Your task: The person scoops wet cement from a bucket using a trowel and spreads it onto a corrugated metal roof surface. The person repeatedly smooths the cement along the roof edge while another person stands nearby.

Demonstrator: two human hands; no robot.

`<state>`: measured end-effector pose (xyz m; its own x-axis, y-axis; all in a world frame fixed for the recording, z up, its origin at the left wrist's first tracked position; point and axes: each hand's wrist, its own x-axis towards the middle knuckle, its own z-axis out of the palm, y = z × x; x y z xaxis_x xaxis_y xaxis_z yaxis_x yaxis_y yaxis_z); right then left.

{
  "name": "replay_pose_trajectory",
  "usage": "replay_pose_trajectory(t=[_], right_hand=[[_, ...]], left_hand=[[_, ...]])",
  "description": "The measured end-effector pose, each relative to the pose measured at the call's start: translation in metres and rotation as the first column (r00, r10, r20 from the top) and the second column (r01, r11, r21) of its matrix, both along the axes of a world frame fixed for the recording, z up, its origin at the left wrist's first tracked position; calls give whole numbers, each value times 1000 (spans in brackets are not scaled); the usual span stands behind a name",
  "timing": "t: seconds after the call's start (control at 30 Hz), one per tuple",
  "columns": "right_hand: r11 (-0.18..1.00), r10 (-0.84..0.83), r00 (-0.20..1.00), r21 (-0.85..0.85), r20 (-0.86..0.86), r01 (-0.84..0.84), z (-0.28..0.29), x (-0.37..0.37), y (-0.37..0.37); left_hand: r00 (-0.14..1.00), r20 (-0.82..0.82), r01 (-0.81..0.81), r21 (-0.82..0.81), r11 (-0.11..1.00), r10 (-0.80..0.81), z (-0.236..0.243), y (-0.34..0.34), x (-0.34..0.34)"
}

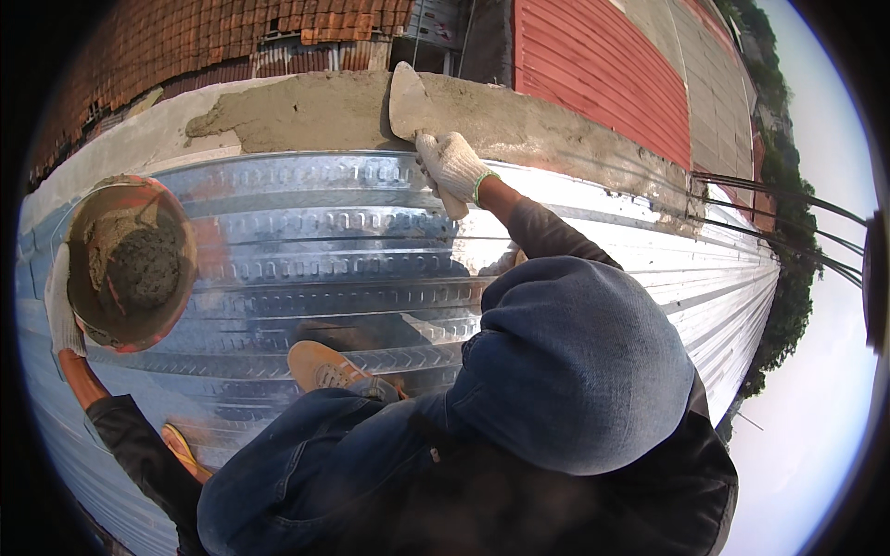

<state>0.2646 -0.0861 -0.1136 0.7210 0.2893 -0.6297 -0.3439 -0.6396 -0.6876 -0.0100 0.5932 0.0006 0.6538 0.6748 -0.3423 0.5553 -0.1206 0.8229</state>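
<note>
My right hand (451, 165), in a white knitted glove, grips a trowel (408, 104) by its handle. The trowel's broad blade, smeared with grey, lies against a band of wet mortar (297, 113) along the wall's ledge. Off to the left, my left hand (61, 301), also gloved, holds the side of a reddish bucket (188, 246); its fingers are partly hidden by the bucket. Grey mortar (144, 264) fills part of the bucket, heaped and uneven.
Shiny ribbed metal roofing (306, 222) lies under me, bearing a sneaker (320, 368) and a yellow-strapped sandal (185, 451). Beyond the ledge are a tiled roof (213, 46) and a red roof (603, 74). Dark cables (788, 193) cross at right.
</note>
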Motion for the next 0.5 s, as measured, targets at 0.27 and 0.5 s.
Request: replay_pose_trajectory(t=[0.27, 0.5], right_hand=[[833, 410, 817, -532, 405, -154, -19, 21, -89], [711, 409, 729, -693, 548, 122, 28, 45, -187]], left_hand=[[1000, -13, 14, 13, 1000, -14, 4, 2, 5], [999, -31, -12, -6, 1000, 12, 7, -14, 5]])
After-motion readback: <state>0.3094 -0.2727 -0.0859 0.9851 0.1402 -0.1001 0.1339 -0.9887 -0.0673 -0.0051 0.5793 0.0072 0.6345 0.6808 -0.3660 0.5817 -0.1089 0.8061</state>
